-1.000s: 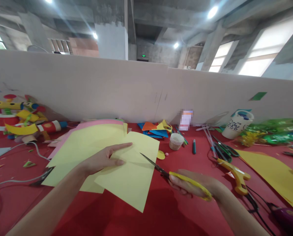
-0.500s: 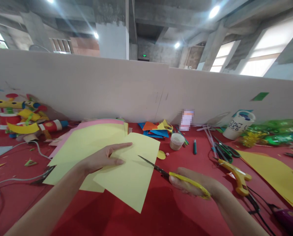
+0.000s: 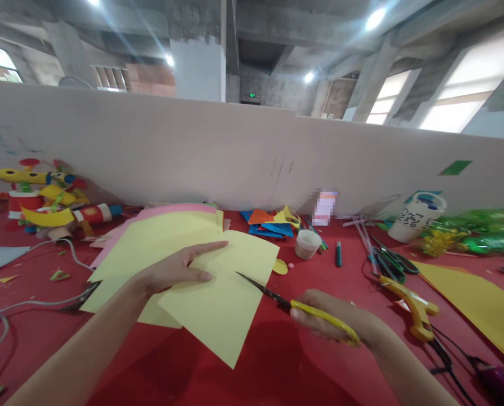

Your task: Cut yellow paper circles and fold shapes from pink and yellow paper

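My left hand (image 3: 176,269) lies flat, fingers stretched, on a pale yellow sheet of paper (image 3: 224,296) on the red table (image 3: 277,361). My right hand (image 3: 334,321) is closed round the yellow handles of a pair of scissors (image 3: 292,301). Their dark blades point left, and the tips rest at the sheet's right edge. More yellow and pink sheets (image 3: 159,231) lie under and behind the top sheet.
A paper-craft figure (image 3: 44,197) stands at the far left by the white partition (image 3: 235,146). Paper scraps (image 3: 269,223), a small jar (image 3: 308,243), a pen (image 3: 339,254), other scissors (image 3: 391,265), a yellow tool (image 3: 412,304), a white cup (image 3: 419,217) and a large yellow sheet (image 3: 476,299) lie to the right. Cables (image 3: 36,304) run at the left.
The scissor blades have slid slightly left toward the sheet. The view has shifted a little; both hands keep their hold and pose.
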A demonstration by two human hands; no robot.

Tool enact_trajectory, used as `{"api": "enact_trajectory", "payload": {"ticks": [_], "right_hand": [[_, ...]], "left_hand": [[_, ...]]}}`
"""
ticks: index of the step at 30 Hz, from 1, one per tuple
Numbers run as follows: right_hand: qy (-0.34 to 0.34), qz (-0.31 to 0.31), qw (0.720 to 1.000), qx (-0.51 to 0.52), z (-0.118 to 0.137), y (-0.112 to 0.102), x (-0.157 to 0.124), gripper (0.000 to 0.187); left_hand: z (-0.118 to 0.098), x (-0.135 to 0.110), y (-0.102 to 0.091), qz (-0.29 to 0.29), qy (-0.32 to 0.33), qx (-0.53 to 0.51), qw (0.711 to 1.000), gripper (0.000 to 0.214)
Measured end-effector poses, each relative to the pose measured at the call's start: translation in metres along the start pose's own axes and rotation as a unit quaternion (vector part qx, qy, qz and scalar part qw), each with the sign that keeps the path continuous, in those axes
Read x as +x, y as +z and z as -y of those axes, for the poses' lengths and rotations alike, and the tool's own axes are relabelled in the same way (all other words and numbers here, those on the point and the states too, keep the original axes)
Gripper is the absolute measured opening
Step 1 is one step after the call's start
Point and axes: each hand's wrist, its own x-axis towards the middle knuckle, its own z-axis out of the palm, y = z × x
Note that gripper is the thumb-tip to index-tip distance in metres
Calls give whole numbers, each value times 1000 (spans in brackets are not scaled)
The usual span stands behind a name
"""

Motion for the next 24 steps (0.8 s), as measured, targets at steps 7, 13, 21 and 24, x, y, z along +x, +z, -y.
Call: {"api": "enact_trajectory", "payload": {"ticks": [7,13,21,24], "right_hand": [[-106,25,993,-46,1,4,0,68],[-117,21,989,-92,6,6,-1,64],[-116,24,991,-66,5,8,1,66],[-91,17,995,-23,3,11,6,65]], "left_hand": [[0,1,-1,13,19,48,999,66],[-1,1,3,14,46,131,990,64],[-5,0,5,16,52,156,986,65],[-7,0,4,4,52,174,983,65]]}}
